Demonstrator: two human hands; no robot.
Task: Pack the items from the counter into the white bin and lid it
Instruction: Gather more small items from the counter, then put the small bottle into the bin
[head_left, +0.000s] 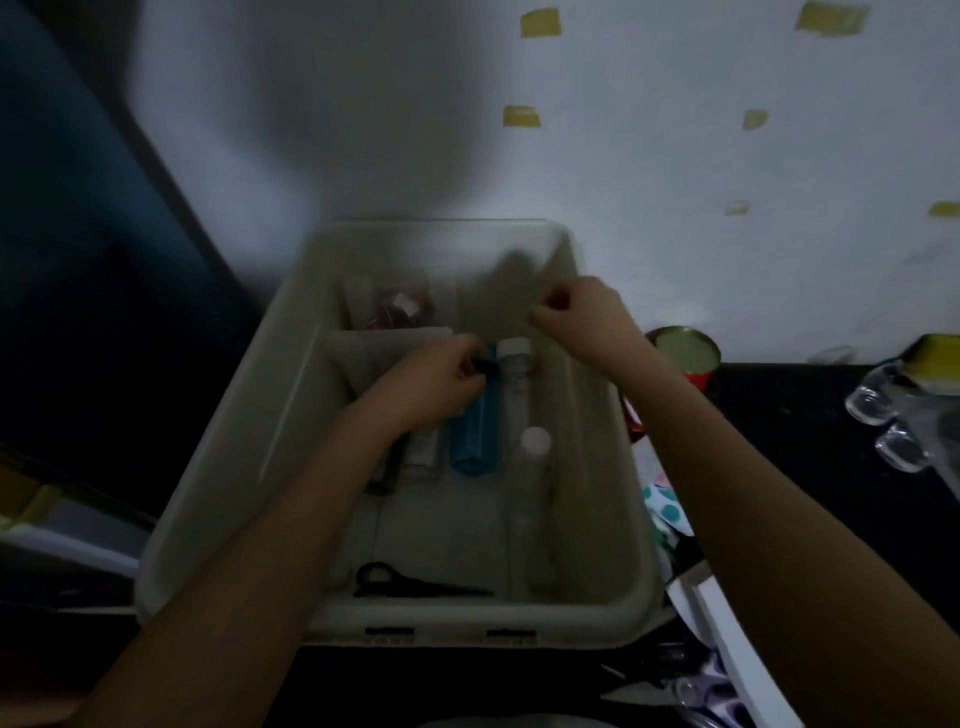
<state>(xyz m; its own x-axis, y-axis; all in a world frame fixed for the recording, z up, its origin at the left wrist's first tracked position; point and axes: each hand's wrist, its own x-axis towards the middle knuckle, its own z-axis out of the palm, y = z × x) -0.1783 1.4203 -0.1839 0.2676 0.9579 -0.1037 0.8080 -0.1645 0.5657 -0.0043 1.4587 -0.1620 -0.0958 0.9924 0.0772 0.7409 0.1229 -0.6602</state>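
Left hand (436, 376) pinching dark cap of translucent blue plastic bottle (475, 431), long axis 12-to-6 inside white plastic bin (218, 457). Right hand (576, 322) curled at 2 o'clock, contents unclear.

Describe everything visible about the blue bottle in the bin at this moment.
The blue bottle looks like translucent blue plastic with a dark cap at its far end. It lies on its side on the floor of the white bin, lengthwise toward the wall. A clear bottle with a white cap lies just right of it. The left hand pinches its dark cap end; contents cannot be told in the dim, blurred frame.
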